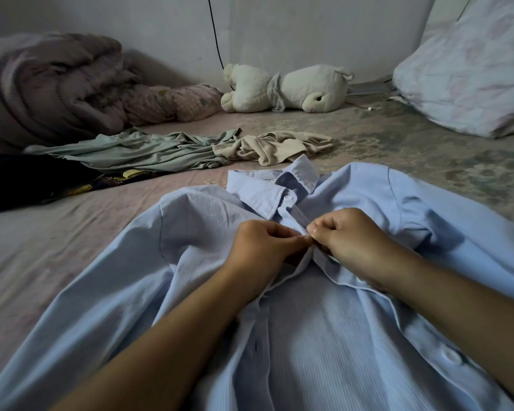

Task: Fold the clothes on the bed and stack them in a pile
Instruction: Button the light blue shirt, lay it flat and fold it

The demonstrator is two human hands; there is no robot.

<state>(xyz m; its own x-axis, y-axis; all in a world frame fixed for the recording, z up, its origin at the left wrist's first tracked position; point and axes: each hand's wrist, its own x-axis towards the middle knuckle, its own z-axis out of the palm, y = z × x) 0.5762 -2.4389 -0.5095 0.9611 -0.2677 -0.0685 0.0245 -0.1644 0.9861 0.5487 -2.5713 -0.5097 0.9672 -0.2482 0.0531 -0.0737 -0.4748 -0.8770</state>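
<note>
the pale blue shirt [324,321] lies front up on the bed [57,247], collar away from the person. both hands meet on its front opening just below the collar button [287,198]. the left hand [261,250] pinches the edge of one placket between thumb and curled fingers; the right hand [347,241] pinches the facing edge, fingertips nearly touching the left's. this looks like doing up a button before folding. to do it well, keep both edges taut between the fingers and line the hole over the button. beyond the fingers a green garment [137,149] and a beige garment [273,146] wait, unfolded.
</note>
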